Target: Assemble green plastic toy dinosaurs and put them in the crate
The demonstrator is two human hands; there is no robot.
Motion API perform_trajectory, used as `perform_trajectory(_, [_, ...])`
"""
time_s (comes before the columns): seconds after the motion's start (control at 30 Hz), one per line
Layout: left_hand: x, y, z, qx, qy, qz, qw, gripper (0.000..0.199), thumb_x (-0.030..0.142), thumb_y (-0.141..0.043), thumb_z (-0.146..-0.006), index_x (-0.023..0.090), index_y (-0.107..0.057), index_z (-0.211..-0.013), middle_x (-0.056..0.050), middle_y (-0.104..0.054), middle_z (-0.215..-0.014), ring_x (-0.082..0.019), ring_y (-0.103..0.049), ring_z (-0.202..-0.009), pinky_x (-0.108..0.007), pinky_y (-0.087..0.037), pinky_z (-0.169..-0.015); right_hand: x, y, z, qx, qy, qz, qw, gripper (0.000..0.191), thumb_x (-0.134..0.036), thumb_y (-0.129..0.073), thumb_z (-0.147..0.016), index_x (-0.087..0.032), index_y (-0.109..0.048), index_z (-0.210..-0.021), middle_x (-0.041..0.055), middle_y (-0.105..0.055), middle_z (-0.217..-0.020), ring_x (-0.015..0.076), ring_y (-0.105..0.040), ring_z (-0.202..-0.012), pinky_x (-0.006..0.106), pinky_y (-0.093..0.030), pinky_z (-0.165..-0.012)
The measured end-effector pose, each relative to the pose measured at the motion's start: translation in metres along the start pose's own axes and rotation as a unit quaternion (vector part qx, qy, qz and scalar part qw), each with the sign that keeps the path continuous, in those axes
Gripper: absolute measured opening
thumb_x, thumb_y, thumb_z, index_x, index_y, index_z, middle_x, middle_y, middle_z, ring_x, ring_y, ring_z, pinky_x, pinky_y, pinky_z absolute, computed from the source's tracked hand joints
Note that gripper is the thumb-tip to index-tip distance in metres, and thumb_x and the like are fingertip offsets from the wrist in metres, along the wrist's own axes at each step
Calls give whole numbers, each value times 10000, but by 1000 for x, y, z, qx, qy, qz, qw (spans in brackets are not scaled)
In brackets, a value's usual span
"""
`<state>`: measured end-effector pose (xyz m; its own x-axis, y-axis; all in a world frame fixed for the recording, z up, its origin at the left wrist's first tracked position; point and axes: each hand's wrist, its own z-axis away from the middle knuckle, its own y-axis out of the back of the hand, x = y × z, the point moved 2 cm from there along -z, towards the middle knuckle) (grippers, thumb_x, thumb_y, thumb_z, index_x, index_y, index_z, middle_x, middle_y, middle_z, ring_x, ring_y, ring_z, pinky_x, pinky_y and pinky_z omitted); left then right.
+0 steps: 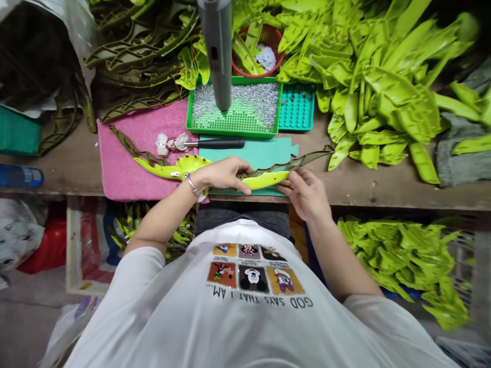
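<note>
A long toy piece of lime-green and dark olive plastic point(266, 180) lies across the table's front edge, over a pink mat point(126, 179) and a teal mat point(245, 153). My left hand point(226, 174), with a bracelet at the wrist, is closed over its middle, next to the frilled part. At the right end of the lime-green part my right hand point(307, 194) pinches it between thumb and fingers. A screwdriver point(222, 143) with a black handle rests just beyond, beside a crumpled pale cloth point(172, 144).
A green tray point(233, 132) of small silver screws sits beyond the mats, under a grey vertical tool point(218, 56). Beside it is a teal tray point(296, 110). Lime-green parts point(399, 97) pile at right, olive parts point(141, 51) at back left. A red basket point(278, 38) stands behind.
</note>
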<state>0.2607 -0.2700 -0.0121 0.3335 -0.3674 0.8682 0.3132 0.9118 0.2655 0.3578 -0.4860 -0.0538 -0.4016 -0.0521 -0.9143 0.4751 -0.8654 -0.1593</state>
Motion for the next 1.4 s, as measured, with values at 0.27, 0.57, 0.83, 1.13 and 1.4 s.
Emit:
perform_trajectory(0.27, [2,-2,-4,16,23,-70,997,464,427,-790,-674,114,-643,-982,42,-497,-720,-111,-396,-642,-246,-293,-607,0,-16,-2,10,-37,-110,993,493,-468,-958,-496,-193,-596,-686,-28,-690,-686,137,-676,-610,359,-660,-697])
perform_trajectory(0.57, [19,-16,19,67,23,-264,962,652,348,-761,-790,144,-493,-1348,-132,-623,-1249,-276,-595,-1114,-343,-461,-911,10,-17,-6,29,-43,-102,993,515,-531,-920,-534,-207,-563,-712,-31,-668,-670,140,-668,-605,345,-650,-674])
perform_trajectory(0.83, [32,-39,45,199,41,-450,870,548,90,-417,-923,95,-383,-1470,-152,-690,-1100,-268,-653,-1024,-397,-488,-918,-10,-23,18,129,357,225,897,466,-446,-820,-739,-263,-580,-1094,74,-686,-1050,239,-679,-999,459,-582,-929])
perform_trajectory(1.13, [51,-26,45,263,-6,-448,855,648,130,-277,-979,124,-114,-1606,-161,-632,-1248,-260,-627,-1075,-370,-490,-920,-21,-75,4,-105,541,419,721,252,-217,-535,-959,-272,-684,-1154,83,-722,-1050,226,-646,-1019,427,-548,-925])
perform_trajectory(1.4, [41,-14,34,290,-72,-572,764,635,134,-263,-1008,181,-75,-1612,-168,-521,-1402,-173,-644,-914,-297,-491,-795,-18,-79,-8,-72,600,432,670,235,-244,-535,-951,-186,-665,-1138,134,-699,-1073,257,-627,-1043,432,-526,-892])
